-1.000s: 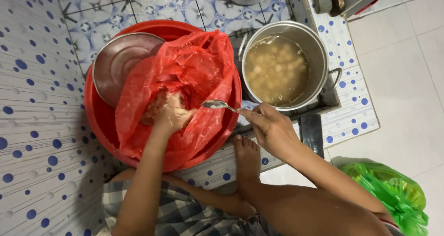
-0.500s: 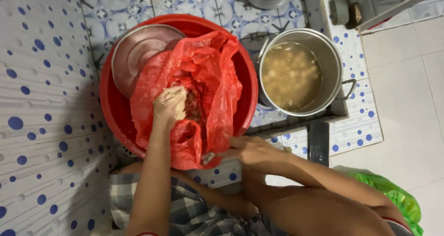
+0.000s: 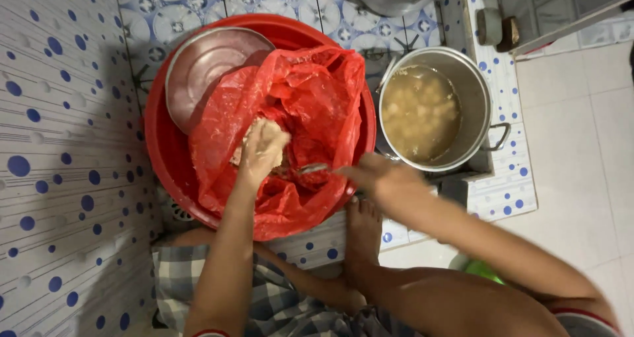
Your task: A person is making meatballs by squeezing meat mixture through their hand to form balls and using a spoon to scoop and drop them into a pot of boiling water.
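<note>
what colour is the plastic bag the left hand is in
Red: the plastic bag in the basin is translucent red, seen in the head view.

A bag and a plate lie in the basin; the pot stands just right of it.

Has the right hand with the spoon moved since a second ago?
Yes. The right hand has carried the spoon from the steel pot side into the red bag.
</note>
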